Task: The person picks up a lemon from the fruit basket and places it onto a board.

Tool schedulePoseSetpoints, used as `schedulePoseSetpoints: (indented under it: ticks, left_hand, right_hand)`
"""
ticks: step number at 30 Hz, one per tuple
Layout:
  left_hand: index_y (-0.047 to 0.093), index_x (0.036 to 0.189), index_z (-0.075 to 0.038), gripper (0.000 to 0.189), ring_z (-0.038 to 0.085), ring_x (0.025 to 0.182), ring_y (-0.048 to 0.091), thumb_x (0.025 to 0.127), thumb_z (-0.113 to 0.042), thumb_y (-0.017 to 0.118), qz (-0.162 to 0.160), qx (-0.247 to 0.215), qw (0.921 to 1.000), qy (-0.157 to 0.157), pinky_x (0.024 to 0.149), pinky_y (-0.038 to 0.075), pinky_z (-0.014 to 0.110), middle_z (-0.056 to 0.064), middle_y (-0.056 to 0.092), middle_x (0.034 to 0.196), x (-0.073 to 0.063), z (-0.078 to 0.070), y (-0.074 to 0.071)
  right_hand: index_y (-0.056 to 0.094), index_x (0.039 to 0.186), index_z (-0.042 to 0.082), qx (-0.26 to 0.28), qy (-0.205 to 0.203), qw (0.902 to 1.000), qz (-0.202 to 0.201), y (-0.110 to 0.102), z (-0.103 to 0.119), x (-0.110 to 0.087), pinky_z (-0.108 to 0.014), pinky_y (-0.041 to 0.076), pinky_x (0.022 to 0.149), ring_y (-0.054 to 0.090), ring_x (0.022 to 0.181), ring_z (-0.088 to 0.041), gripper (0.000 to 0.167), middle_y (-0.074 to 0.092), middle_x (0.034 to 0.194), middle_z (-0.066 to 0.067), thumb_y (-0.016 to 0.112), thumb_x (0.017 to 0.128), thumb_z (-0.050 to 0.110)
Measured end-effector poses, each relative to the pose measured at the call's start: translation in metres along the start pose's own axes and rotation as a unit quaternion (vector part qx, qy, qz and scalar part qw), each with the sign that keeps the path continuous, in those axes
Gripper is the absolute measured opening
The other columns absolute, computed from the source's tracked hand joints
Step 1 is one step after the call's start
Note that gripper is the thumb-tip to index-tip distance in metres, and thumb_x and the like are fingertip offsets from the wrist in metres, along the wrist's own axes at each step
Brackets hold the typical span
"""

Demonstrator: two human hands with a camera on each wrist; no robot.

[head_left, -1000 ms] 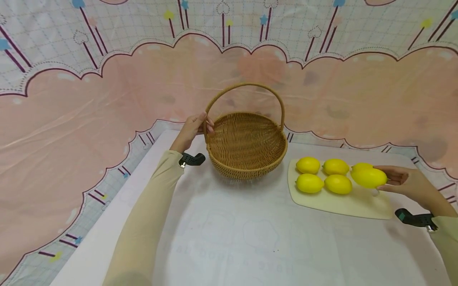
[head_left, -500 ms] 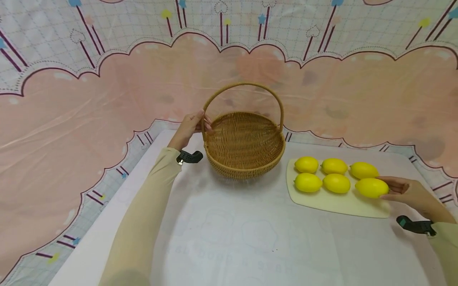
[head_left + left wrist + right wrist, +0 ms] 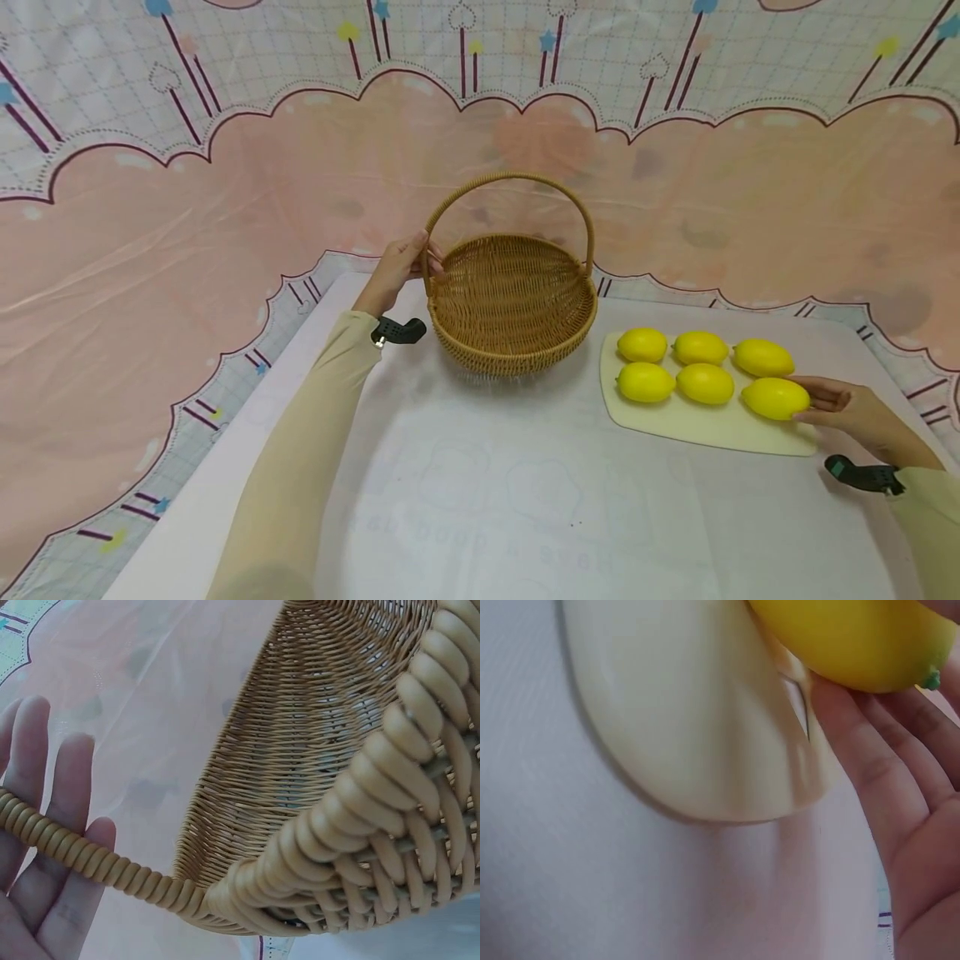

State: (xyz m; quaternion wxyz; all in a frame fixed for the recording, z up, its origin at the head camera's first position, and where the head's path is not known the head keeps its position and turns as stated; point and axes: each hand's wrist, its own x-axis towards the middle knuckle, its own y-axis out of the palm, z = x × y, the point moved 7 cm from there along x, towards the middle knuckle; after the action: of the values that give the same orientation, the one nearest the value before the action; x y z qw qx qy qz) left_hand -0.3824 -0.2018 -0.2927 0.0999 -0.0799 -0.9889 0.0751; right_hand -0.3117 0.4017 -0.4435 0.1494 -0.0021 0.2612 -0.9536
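Note:
My left hand [image 3: 400, 271] grips the left side of the handle of a brown wicker basket [image 3: 517, 292]. In the left wrist view, the fingers [image 3: 69, 787] lie behind the wrapped handle [image 3: 97, 862], near where it joins the rim. The basket's inside holds nothing. At the right, my right hand [image 3: 847, 412] pinches the right end of a yellow lemon [image 3: 776, 398] between thumb and fingers. This lemon is at the front right of a group of several lemons on a cream cutting board [image 3: 705, 429]. From the right wrist, the lemon [image 3: 862, 641] shows its green stem tip beside the fingers.
Other lemons stand in two rows on the board, including a back right lemon [image 3: 762, 357] and a front left lemon [image 3: 646, 382]. A white cloth [image 3: 480, 483] covers the table. Behind it hangs a pink patterned curtain [image 3: 315, 183].
My right hand has brought its lemon down and forward, from in front of the back right lemon into the front row. My left hand keeps its hold on the basket handle.

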Motion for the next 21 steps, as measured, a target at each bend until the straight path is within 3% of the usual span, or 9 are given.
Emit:
schedulePoseSetpoints:
  ticks: [7, 12, 21]
  left_hand:
    - [0.055, 0.098, 0.012, 0.047, 0.007, 0.068, 0.064, 0.103, -0.028, 0.031, -0.002, 0.003, 1.0000, -0.002, 0.075, 0.051, 0.025, -0.008, 0.065, 0.066, -0.001, 0.000, 0.000]
    - [0.055, 0.099, 0.011, 0.052, 0.007, 0.068, 0.064, 0.102, -0.036, 0.034, -0.009, 0.005, 0.9999, 0.006, 0.074, 0.052, 0.025, -0.010, 0.065, 0.066, 0.008, 0.012, -0.004]
    - [0.058, 0.096, 0.009, 0.049, 0.006, 0.066, 0.065, 0.102, -0.034, 0.035, -0.006, -0.014, 0.9999, 0.007, 0.071, 0.052, 0.023, -0.009, 0.066, 0.066, 0.014, 0.018, -0.005]
  right_hand:
    - [0.049, 0.113, 0.044, 0.000, -0.005, 0.9995, 0.033, 0.003, -0.002, 0.001, -0.004, 0.046, 0.072, 0.052, 0.092, 0.021, 0.052, 0.051, 0.105, 0.040, 0.061, 0.088, 0.000]
    - [0.047, 0.112, 0.046, -0.003, 0.007, 0.9990, 0.044, 0.003, -0.005, 0.002, -0.004, 0.047, 0.071, 0.052, 0.091, 0.021, 0.053, 0.050, 0.104, 0.041, 0.061, 0.089, 0.001]
    - [0.048, 0.116, 0.041, -0.034, 0.012, 0.9987, 0.036, 0.005, -0.004, 0.004, -0.004, 0.046, 0.072, 0.048, 0.091, 0.024, 0.047, 0.044, 0.104, 0.044, 0.064, 0.088, 0.007]
